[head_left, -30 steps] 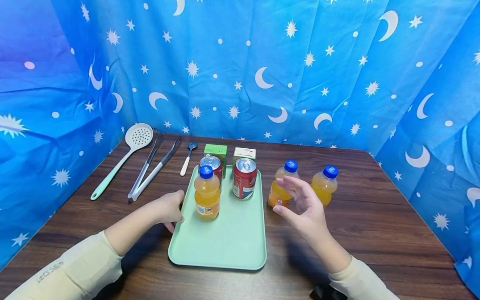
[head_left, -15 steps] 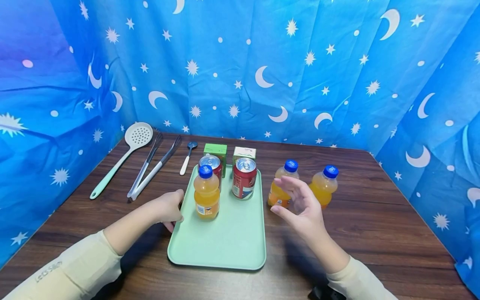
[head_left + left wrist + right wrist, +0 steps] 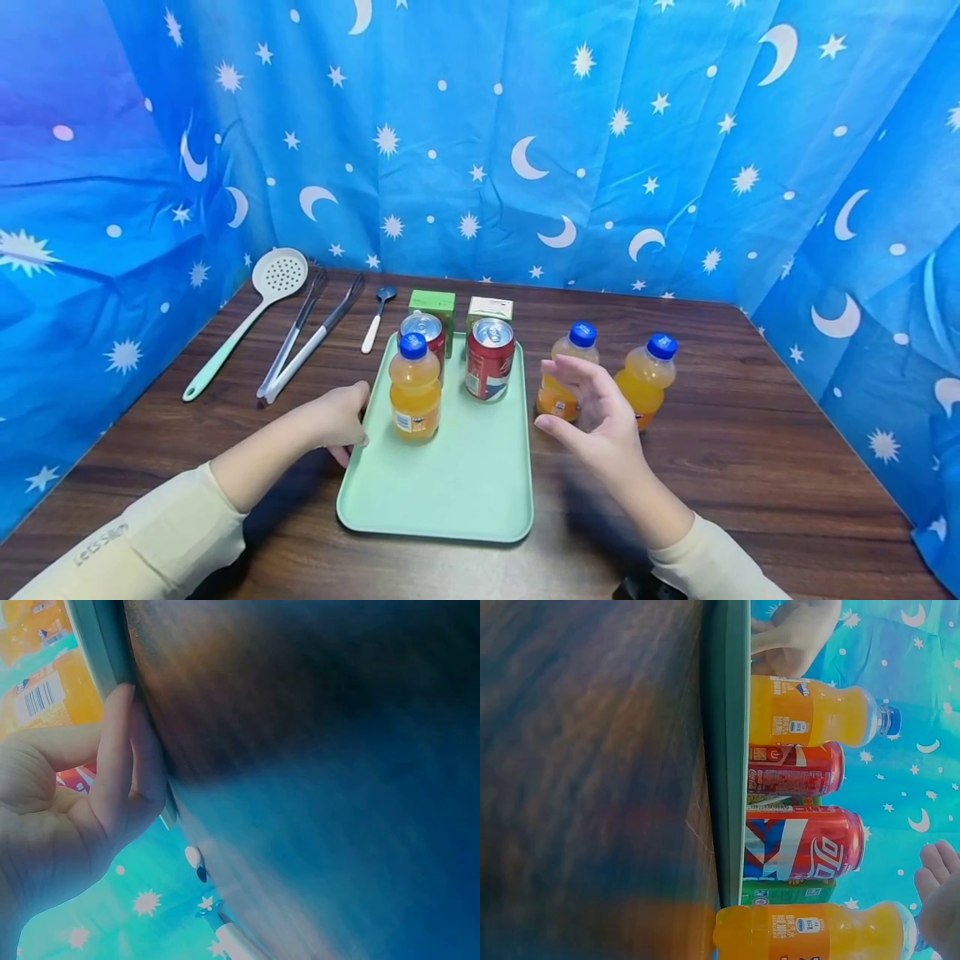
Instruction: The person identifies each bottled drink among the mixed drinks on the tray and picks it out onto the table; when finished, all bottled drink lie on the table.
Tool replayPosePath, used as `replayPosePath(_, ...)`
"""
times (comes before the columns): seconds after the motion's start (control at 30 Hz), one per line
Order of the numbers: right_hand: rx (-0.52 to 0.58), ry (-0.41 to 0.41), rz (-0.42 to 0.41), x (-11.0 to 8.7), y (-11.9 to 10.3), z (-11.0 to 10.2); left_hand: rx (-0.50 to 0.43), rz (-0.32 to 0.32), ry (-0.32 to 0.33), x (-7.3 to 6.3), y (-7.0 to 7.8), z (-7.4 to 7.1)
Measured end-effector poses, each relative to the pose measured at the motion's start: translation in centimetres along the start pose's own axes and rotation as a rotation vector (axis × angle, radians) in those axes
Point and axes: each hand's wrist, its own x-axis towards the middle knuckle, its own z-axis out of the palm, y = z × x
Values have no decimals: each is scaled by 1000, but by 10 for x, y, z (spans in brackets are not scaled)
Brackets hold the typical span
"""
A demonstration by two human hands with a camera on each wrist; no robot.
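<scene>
My left hand grips the left rim of a pale green tray, thumb over the edge and fingers beneath it. On the tray stand a bottle of orange soda with a blue cap and two red soda cans, the right can and the left can partly behind the bottle. Right of the tray, my right hand hovers with loosely curved fingers and holds nothing. It overlaps a second orange soda bottle in the head view. Another orange soda bottle stands just beyond that hand.
A green carton and a white-topped carton stand behind the cans. Left on the brown table lie a skimmer, metal tongs and a small spoon. Starry blue cloth hangs around the table.
My right hand has drifted slightly left, so more of the rightmost bottle shows. The left hand keeps its hold on the tray, which stays in place.
</scene>
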Motion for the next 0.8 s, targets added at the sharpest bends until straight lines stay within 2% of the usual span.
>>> replayPosePath(0.8, 45, -23, -45, 6, 2, 12, -10, -10, -9, 2, -2, 2)
